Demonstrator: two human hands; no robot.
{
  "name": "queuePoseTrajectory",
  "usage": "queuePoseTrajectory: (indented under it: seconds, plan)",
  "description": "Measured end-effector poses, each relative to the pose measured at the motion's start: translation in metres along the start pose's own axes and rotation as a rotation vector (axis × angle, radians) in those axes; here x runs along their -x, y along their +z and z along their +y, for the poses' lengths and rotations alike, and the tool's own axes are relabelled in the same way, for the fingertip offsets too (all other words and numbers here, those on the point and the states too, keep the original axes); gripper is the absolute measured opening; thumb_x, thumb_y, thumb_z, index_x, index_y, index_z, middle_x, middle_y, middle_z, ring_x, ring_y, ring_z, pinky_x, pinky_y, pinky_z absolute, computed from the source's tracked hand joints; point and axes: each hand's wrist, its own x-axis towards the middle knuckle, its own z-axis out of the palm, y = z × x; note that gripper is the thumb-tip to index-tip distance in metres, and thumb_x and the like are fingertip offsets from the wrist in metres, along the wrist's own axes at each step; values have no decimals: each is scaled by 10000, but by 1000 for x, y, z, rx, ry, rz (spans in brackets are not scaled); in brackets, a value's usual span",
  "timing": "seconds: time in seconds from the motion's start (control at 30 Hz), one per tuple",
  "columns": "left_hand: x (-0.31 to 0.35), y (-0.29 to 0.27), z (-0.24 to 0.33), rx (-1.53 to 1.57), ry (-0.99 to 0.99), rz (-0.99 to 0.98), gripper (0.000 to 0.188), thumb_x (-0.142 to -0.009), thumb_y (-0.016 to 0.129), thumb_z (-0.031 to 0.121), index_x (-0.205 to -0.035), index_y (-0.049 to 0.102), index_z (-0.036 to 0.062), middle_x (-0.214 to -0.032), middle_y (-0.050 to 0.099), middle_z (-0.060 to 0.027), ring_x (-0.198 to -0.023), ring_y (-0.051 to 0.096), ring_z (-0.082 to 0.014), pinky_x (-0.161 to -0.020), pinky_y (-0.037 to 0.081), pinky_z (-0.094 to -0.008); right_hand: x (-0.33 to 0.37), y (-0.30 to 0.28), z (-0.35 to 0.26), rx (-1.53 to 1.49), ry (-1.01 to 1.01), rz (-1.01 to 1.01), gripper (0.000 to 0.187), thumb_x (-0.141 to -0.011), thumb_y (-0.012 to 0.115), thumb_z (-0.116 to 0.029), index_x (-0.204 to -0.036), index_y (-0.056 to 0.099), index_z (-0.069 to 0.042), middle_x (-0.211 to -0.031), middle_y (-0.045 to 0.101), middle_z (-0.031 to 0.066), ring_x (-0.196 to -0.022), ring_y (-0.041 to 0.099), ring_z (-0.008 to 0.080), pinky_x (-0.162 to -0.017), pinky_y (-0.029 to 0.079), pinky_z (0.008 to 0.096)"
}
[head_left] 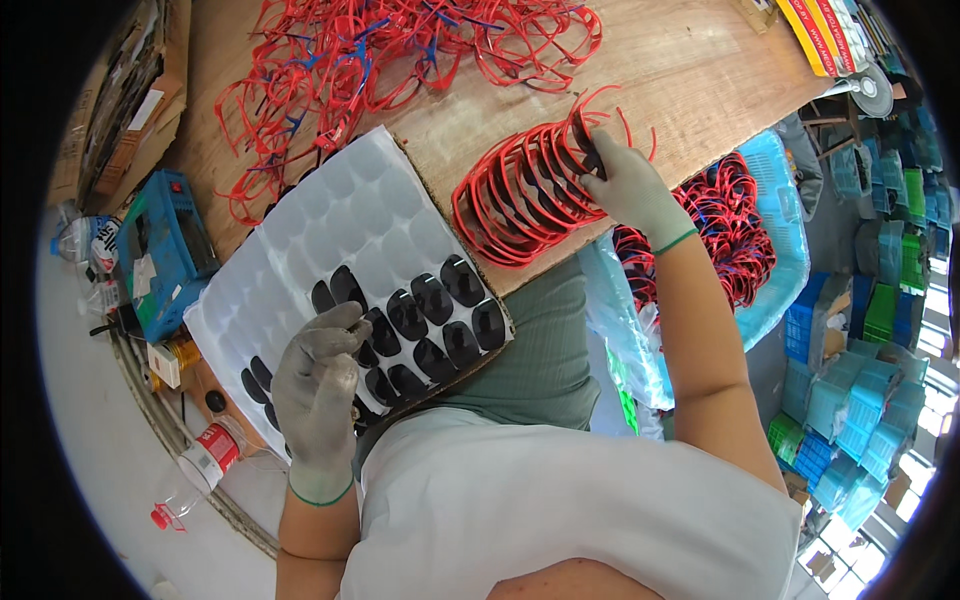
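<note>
Grasping the end of a seemingly finished row of glasses [540, 190] is the right hand [632, 185]; the left hand [322, 390] curls its fingers, hold unclear; lenses [407, 314] and heaped frames [352, 72] remain.

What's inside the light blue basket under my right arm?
Heaped in the light blue basket are red frames with dark blue parts among them. Your right forearm covers part of the heap; anything below the top layer, and the basket's floor, can't be seen.
</note>
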Motion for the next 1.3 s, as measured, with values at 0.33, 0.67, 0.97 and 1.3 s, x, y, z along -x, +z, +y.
queuePoseTrajectory:
  seconds: [0.33, 0.67, 0.97, 1.3]
  plan:
    - [5, -12, -3, 23, -10, -32, 151, -872, 547, 31, -984, 629, -29, -1240, 612, -226, -1113, 618, -265, -1059, 470, -446, 1, 8, -29, -297, -50, 140, 217, -1006, 529, -217, -1078, 575, -18, -854, 647, 246, -828, 632, 461, -731, 497, 498]
    - [20, -24, -7, 33, 15, -9, 176, -878, 550, 30, -1016, 626, -49, -1237, 621, -231, -1076, 632, -240, -1048, 477, -438, 12, -2, -17, -96, 2, 44, 292, -984, 558, -200, -1191, 581, 4, -970, 674, 218, -929, 671, 353, -822, 501, 422]
    - [26, -9, 1, -75, 81, -129, 144, -888, 574, 31, -1007, 622, -34, -1221, 632, -223, -1082, 636, -255, -992, 495, -395, 13, 12, -21, -110, 7, 155, 308, -970, 594, -250, -1182, 605, -28, -902, 666, 241, -866, 663, 403, -797, 504, 472]
    - [6, 39, 7, -748, 543, -463, 225, -832, 648, 63, -1042, 629, -17, -1180, 642, -241, -1101, 637, -365, -983, 485, -430, 16, 21, -32, -59, 40, 69, 368, -997, 545, -259, -1251, 619, -4, -1021, 674, 278, -998, 662, 414, -889, 503, 457]
